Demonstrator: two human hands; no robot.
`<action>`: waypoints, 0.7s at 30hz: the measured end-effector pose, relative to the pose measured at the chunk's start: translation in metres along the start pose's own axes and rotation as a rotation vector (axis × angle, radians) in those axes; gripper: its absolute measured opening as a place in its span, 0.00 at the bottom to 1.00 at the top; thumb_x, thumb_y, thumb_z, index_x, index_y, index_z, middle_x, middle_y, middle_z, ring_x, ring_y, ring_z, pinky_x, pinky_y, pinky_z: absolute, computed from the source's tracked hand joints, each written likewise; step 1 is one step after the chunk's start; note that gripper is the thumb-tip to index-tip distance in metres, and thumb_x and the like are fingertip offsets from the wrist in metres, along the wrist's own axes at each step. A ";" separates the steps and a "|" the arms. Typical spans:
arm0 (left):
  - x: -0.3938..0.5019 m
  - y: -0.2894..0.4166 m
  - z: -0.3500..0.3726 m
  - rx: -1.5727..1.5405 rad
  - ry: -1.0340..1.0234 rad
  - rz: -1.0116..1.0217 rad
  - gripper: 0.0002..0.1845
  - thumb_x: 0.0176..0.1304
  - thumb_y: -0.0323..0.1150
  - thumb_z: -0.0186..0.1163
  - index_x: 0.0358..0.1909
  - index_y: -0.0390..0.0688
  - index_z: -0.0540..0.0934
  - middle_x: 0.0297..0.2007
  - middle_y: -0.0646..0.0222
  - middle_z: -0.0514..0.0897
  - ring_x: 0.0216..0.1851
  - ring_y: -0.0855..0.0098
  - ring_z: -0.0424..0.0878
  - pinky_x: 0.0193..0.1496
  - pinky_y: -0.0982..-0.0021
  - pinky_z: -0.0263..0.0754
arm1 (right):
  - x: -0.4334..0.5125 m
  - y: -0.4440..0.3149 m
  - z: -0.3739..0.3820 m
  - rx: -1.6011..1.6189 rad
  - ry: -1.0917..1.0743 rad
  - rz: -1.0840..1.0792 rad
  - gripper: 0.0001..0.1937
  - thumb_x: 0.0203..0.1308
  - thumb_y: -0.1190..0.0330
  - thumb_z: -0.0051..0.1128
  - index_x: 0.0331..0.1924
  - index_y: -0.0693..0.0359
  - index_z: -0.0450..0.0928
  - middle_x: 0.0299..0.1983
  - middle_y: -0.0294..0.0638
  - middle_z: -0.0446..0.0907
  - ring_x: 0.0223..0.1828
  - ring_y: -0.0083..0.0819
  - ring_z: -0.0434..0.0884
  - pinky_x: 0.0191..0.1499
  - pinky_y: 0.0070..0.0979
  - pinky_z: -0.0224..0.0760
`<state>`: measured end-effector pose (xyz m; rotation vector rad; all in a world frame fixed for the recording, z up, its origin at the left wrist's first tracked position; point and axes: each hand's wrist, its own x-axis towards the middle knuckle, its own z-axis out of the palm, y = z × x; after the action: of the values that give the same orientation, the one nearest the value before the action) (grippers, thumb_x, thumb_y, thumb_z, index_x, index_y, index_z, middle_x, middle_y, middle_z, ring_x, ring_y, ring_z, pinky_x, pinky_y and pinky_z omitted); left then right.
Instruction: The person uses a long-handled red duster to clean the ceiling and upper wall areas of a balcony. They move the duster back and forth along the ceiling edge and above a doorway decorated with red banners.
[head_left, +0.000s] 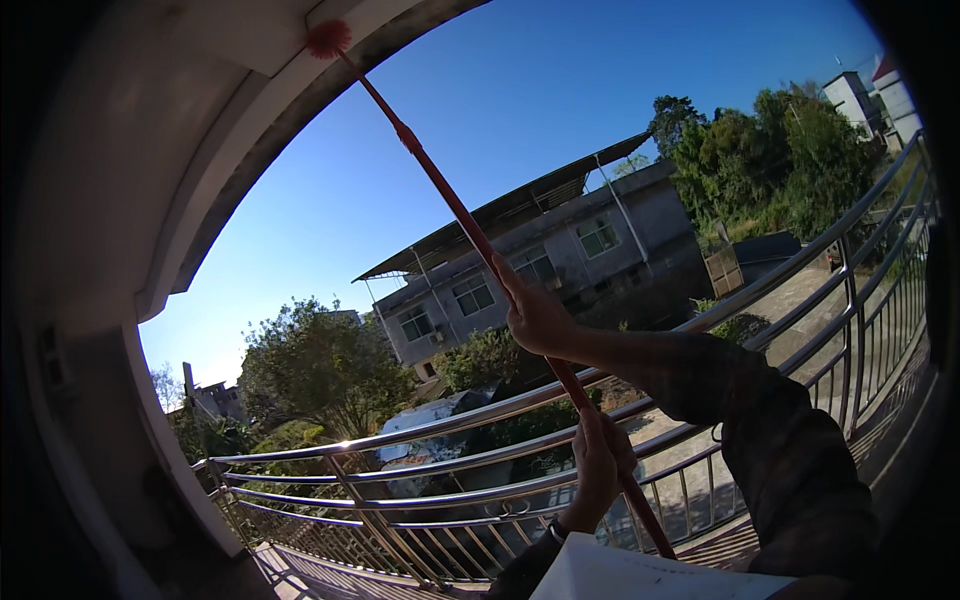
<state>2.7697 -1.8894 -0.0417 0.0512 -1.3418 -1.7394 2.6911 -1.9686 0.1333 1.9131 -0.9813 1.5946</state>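
A long red telescopic pole (454, 201) slants from the lower right up to the left. On its tip a round red bristle brush (328, 39) is up against the edge of the ceiling beam (259, 101); whether the bristles press on it I cannot tell. My right hand (538, 315) grips the pole about midway, with the arm reaching in from the right. Lower down, my left hand (600, 457) is wrapped around the same pole near its bottom part. A band shows on the left wrist. The pole's lower end runs behind a white sheet-like thing (637, 574) close to me.
A curved stainless steel railing (450, 424) borders the balcony, just beyond my hands. A wall (120, 420) stands at the left, under the overhanging ceiling (150, 112). Outside are trees (322, 367) and a grey building (540, 262) with a roof canopy.
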 end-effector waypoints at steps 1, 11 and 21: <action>0.007 -0.011 0.008 0.007 -0.035 0.018 0.25 0.76 0.58 0.39 0.29 0.49 0.65 0.13 0.77 0.59 0.09 0.80 0.55 0.11 0.74 0.50 | -0.005 0.010 -0.013 -0.043 -0.001 0.042 0.43 0.61 0.82 0.48 0.78 0.57 0.39 0.46 0.58 0.73 0.36 0.47 0.77 0.35 0.40 0.71; 0.025 -0.055 0.046 0.110 -0.158 -0.154 0.22 0.77 0.56 0.38 0.33 0.49 0.65 0.15 0.77 0.63 0.11 0.81 0.56 0.13 0.76 0.51 | -0.048 0.059 -0.109 -0.209 0.160 0.087 0.41 0.62 0.82 0.47 0.77 0.65 0.38 0.45 0.55 0.70 0.35 0.42 0.74 0.36 0.38 0.69; 0.010 -0.024 0.024 0.194 -0.093 -0.102 0.21 0.78 0.52 0.38 0.35 0.47 0.68 0.15 0.74 0.67 0.10 0.79 0.61 0.12 0.76 0.56 | -0.033 0.026 -0.092 -0.204 0.171 0.098 0.44 0.57 0.84 0.47 0.77 0.63 0.37 0.50 0.57 0.69 0.41 0.46 0.75 0.41 0.38 0.71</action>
<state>2.7367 -1.8784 -0.0464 0.1522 -1.5976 -1.7080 2.6099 -1.9097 0.1192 1.5868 -1.1314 1.6134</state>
